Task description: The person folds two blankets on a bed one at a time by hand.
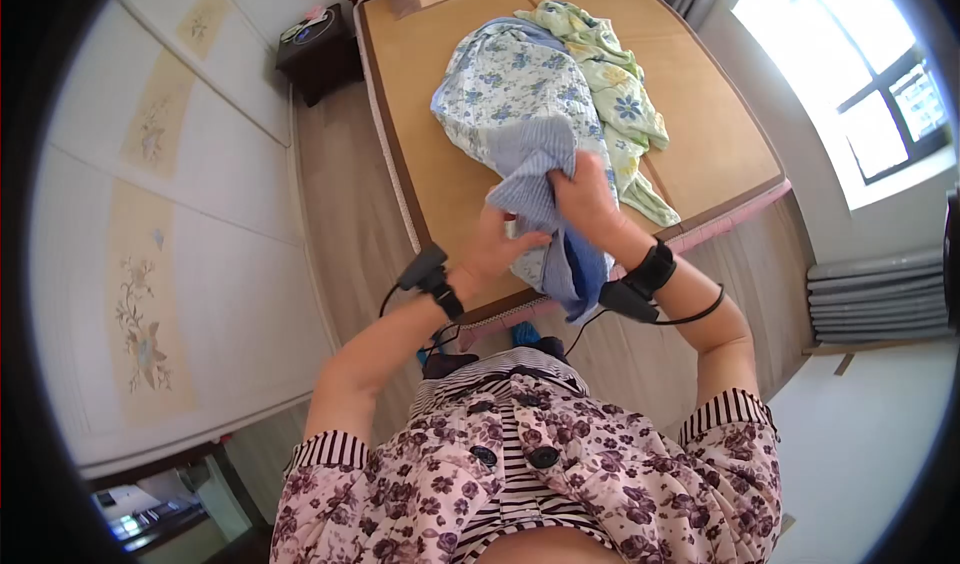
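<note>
Head camera view: the right hand pinches the right edge of a grey-blue ribbed cloth garment, its knuckles up and its forearm slanting in from the lower right. Just left of and below that grip, the left hand sits against the garment, thumb stretched rightward; whether its fingers clasp the fabric I cannot tell. Both elbows are bent, and a black strap rings each wrist. Below the grip hangs a darker blue fold. Beyond the grip lies a white quilt with blue flowers; right of that, a crumpled green-and-yellow floral cloth, both on a tan-topped bed.
</note>
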Available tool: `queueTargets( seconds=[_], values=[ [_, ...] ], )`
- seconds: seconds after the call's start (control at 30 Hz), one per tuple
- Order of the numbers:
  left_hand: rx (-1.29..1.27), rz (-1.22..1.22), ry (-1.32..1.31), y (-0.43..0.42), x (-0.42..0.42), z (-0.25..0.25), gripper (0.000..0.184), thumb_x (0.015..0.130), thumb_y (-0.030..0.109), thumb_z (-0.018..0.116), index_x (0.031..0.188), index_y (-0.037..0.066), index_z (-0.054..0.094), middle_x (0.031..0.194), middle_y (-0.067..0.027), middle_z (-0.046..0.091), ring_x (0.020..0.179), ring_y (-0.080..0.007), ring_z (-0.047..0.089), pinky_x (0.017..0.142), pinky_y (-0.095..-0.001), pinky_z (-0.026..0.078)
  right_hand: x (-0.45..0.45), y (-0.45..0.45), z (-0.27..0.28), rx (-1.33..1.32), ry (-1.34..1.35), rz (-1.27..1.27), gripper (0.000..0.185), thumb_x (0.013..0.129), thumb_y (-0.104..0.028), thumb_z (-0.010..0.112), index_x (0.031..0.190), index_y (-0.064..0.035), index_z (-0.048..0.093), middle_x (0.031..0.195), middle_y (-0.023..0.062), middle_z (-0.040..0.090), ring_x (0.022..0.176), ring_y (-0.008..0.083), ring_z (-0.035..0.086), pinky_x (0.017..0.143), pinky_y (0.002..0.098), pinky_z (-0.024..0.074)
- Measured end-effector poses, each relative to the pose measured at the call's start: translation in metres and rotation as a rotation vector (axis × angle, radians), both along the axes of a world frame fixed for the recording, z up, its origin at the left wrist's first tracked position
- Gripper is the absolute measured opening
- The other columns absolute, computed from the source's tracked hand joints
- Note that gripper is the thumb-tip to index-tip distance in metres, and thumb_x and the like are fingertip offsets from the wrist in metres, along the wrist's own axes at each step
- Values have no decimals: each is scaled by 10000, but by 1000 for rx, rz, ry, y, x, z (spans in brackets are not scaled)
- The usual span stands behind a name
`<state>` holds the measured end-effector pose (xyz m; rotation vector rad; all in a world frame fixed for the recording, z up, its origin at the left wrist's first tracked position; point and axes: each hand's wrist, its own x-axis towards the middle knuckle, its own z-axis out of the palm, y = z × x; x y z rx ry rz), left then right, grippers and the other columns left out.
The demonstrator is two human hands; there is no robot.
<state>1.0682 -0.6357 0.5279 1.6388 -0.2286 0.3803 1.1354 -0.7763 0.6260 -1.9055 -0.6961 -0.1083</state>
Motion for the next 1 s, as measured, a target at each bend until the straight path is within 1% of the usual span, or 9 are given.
queueTargets(
  seconds=[0.17,0.27,0.33,0.47,0.57,0.6,0.73,0.87,1.0],
  values=[
    [81,-65,-169,-60,57,12,759,677,241,756,1255,19,316,1188,-134,438,1101,-251,442,870,-363,389,32,-46,38,16,-267,-151,166,723,-92,575,818,45,583,747,248,576,738,417,552,655,433,443],
    [243,-43,-385,68,35,65,647,734,177,707,1219,-34,334,1131,-125,470,1009,-222,490,862,-348,386,-11,88,86,-42,-246,-314,163,724,-107,591,818,25,603,763,231,591,750,394,567,666,415,451],
    [140,-22,-485,84,31,101,616,728,183,708,1187,-42,365,1091,-133,495,994,-233,497,864,-352,385,-15,112,110,47,-318,-372,148,729,-111,590,816,4,621,754,216,601,751,382,581,657,397,461],
    [-9,0,-502,92,35,132,529,667,160,683,1071,-52,415,956,-215,529,921,-360,515,797,-405,398,-30,130,136,-40,-408,-534,136,772,-67,559,860,19,617,729,107,636,682,135,584,618,288,450],
    [66,49,-466,124,15,149,333,676,58,594,970,-22,460,832,-230,538,769,-387,520,680,-403,423,-65,153,156,78,-378,-640,154,761,-143,599,827,-8,635,704,173,616,638,263,618,605,339,458],
    [81,43,-433,125,15,151,286,690,42,571,952,-17,474,783,-210,544,708,-370,523,654,-373,433,-60,139,158,84,-328,-642,171,780,-159,620,838,0,638,695,115,635,638,159,597,592,293,447],
    [69,60,-494,127,19,152,197,699,15,540,893,-10,525,698,-215,550,633,-378,544,581,-345,447,-85,120,176,263,-339,-536,167,803,-160,635,835,3,651,734,3,624,668,69,537,598,227,426],
    [262,85,-302,146,42,131,218,702,12,547,916,18,591,792,-230,590,776,-356,597,631,-356,458,-98,105,207,322,-340,-549,189,796,-166,653,849,16,646,745,7,626,664,66,537,597,214,421],
    [283,89,-302,187,67,69,174,674,13,573,841,40,616,804,-198,596,779,-376,568,666,-409,451,-126,84,235,345,-416,-551,186,790,-153,661,908,-11,643,813,7,632,705,69,553,621,199,417]
  ],
)
